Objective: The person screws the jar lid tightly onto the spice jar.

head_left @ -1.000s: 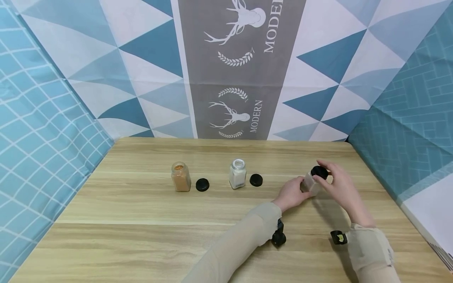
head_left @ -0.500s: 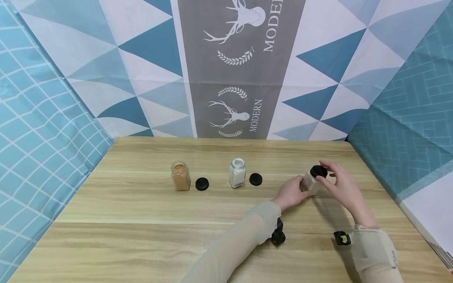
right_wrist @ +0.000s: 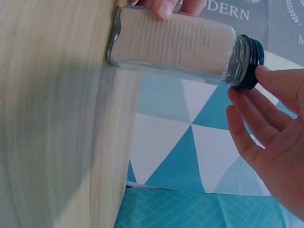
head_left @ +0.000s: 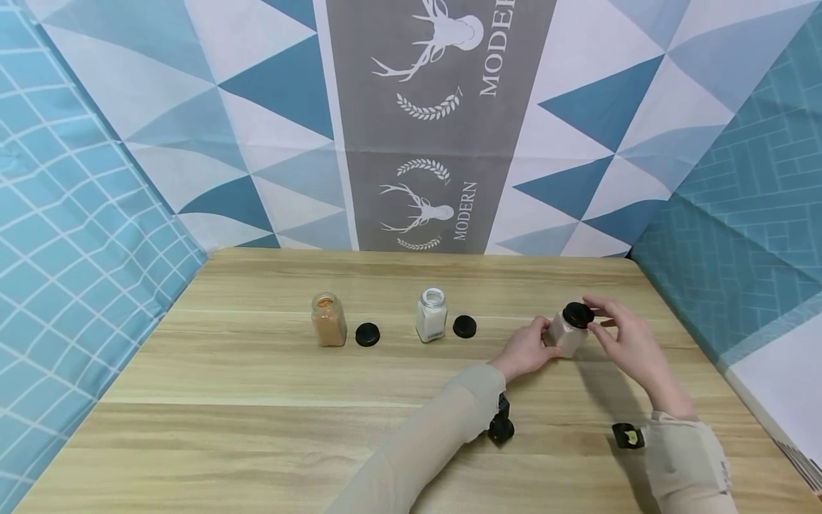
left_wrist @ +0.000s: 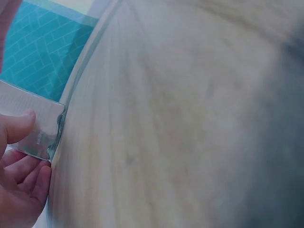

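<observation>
The capped jar (head_left: 565, 341) is standing near the right edge of the wooden surface (head_left: 193, 371), toward the far right corner, with its base resting on the wood. The left hand (head_left: 523, 350) is gripping the jar body, thumb on the near side and fingers on the far side; this hold is probably bracing the glass against slipping or twisting. The right hand (head_left: 632, 346) is pinching the black cap (head_left: 578, 315) between thumb and fingertips, leaving the palm off the glass. The split hold is likely separating duties: one hand securing the body, the other controlling the cap. In the right wrist view, the jar is appearing upright and the cap is sitting on the neck.

Toward the left of the far half, the orange-filled jar (head_left: 330, 330) and the white-filled jar (head_left: 431, 323) are standing open. A loose cap is lying just right of each: the left cap (head_left: 367, 334) and the middle cap (head_left: 464, 326). This spacing is presumably keeping each cap matched to its jar.

Bare wood is extending from these items to the front edge. On the right, the strip beside the right hand is narrowing toward the far corner, where the teal cloth (head_left: 751, 214) is bordering the surface.
</observation>
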Available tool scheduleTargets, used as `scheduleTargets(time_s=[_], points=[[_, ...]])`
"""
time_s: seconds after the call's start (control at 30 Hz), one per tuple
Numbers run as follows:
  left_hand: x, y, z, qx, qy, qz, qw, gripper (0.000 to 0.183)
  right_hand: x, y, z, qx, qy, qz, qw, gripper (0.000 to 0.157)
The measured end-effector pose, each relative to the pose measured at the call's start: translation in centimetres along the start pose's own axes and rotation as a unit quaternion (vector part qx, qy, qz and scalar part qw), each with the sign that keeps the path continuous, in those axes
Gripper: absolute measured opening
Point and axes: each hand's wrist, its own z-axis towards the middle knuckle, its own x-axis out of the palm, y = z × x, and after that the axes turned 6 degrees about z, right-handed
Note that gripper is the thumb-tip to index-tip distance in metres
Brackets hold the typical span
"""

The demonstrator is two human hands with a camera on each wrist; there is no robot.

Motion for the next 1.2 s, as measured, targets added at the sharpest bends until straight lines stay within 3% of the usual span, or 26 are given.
scheduleTargets(time_s=[0.33,0.6,0.7,0.97,1.2], points=[[0.2,0.2,0.1,-0.005,0.004,-0.003,1.0,0.043,-0.4,-1.0,0.0,0.006,-0.012,0.015,1.0,0.041],[0.1,0.3,0.2,0.0,0.011,0.002,0.9999,0.043,-0.6,-1.5,0.0,0.033,0.066,0.064,0.995,0.046],[0.0,0.3,0.1,0.0,0.012,0.002,0.9999,0.043,-0.4,-1.6,0.0,0.032,0.077,0.086,0.993,0.046],[0.0,0.1,-0.1,-0.006,0.01,-0.013,0.9999,0.045,-0.2,-1.6,-0.1,0.03,0.066,0.113,0.991,0.044],[0.0,0.1,-0.1,-0.008,0.009,-0.02,0.9997,0.044,-0.5,-1.2,-0.4,0.055,0.03,0.09,0.994,0.039]])
